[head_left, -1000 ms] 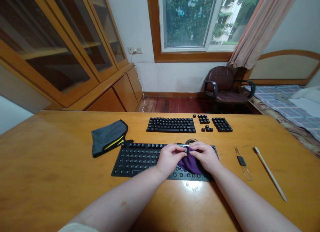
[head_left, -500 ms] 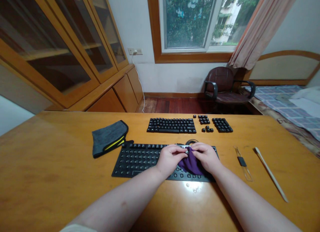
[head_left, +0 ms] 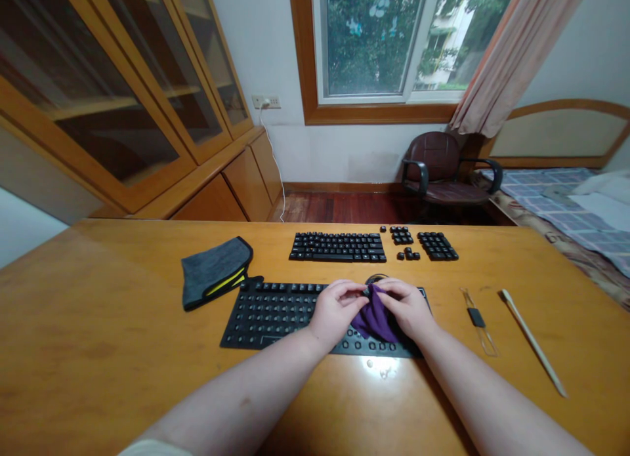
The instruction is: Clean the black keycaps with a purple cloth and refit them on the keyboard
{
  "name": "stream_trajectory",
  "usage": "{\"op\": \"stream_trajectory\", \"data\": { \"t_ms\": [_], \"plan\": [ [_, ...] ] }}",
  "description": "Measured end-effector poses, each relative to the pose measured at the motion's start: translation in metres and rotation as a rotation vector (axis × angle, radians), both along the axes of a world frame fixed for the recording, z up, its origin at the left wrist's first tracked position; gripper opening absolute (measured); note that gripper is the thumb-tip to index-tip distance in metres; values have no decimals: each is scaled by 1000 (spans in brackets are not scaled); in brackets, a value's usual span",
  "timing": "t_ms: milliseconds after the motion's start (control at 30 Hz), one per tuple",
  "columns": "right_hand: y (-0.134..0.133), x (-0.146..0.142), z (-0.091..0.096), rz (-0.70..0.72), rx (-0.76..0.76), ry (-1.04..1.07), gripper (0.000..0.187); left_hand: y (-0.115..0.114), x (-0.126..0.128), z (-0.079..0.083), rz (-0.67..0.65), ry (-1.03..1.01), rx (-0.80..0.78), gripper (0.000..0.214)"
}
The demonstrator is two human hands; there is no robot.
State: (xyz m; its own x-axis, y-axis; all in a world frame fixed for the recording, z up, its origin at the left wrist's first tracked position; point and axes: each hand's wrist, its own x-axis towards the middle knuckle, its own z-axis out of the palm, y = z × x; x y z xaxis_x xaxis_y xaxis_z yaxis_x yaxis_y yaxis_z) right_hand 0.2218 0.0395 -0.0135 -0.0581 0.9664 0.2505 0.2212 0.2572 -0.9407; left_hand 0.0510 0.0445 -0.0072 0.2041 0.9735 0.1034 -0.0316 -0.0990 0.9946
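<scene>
Over the right half of a black keyboard base [head_left: 275, 311], stripped of most keycaps, my two hands meet. My left hand [head_left: 337, 313] pinches a small dark keycap [head_left: 367, 291] between thumb and fingers. Fingers closed, my right hand [head_left: 406, 306] grips a purple cloth [head_left: 375, 318] that hangs down over the base and presses against the keycap. The keycap is mostly hidden by fingers and cloth. A row of keycaps still sits along the base's top edge.
Behind the base lie removed keycaps in a block [head_left: 337, 246], with a number-pad group [head_left: 438, 245] to their right. A folded grey cloth [head_left: 214, 272] rests at left. On the right are a wire keycap puller [head_left: 476, 317] and a thin brush [head_left: 534, 344].
My fingers have shifted slightly around the keycap, and its dark side now shows where a pale surface did before. The purple cloth has moved a little with them.
</scene>
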Motion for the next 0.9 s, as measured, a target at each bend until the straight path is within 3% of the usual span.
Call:
{"op": "stream_trajectory", "data": {
  "t_ms": [167, 667, 900],
  "plan": [
    [1, -1, 1, -24, -10, 4, 7, 2, -1, 4, -10, 83, 81, 19],
    [0, 0, 2, 13, -21, 0, 10, 1, 2, -1, -8, -44, -34, 18],
    [1, -2, 3, 88, 6, 15, 19, 2, -1, 5, 53, 116, 118, 9]
  ]
}}
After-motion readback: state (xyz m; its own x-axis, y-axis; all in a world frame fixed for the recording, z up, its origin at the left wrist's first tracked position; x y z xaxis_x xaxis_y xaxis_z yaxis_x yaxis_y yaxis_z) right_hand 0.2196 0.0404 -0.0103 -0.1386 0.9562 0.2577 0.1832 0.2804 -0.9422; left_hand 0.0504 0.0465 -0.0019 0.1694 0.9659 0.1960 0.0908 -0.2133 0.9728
